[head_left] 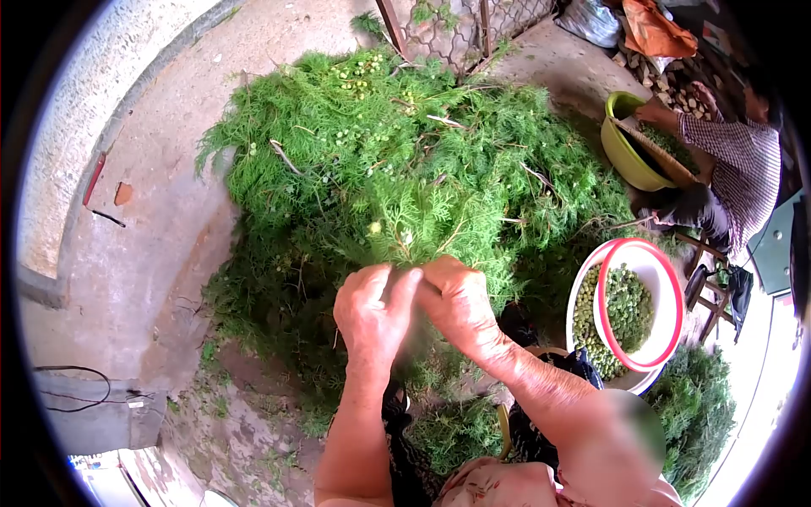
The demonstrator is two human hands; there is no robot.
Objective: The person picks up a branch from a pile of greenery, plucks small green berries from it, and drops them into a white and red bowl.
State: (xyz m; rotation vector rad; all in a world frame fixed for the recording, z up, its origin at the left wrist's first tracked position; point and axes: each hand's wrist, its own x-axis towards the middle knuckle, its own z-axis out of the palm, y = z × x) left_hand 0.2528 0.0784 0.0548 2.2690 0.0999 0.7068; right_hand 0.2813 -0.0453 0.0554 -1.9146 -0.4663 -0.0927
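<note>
My left hand [370, 306] and my right hand [463, 306] are close together over a big heap of green evergreen branches [338, 169]. Feathery foliage of an evergreen sprig [422, 215] rises just beyond my fingertips, with a small pale round cone [374, 227] on its left side. The fingers of my right hand are curled closed around the sprig's lower end. Thumb and fingers of my left hand are closed at the stem beside it; the exact grip is partly hidden. Clusters of round green cones [367, 66] show at the heap's far side.
A white basin [583, 291] holding green cones stands right, with a red-rimmed round sieve [678, 296] on it. Another person [735, 160] works at a yellow-green tub [621, 156]. More cut greenery [693, 406] lies lower right. A curved concrete edge [106, 118] runs along the left.
</note>
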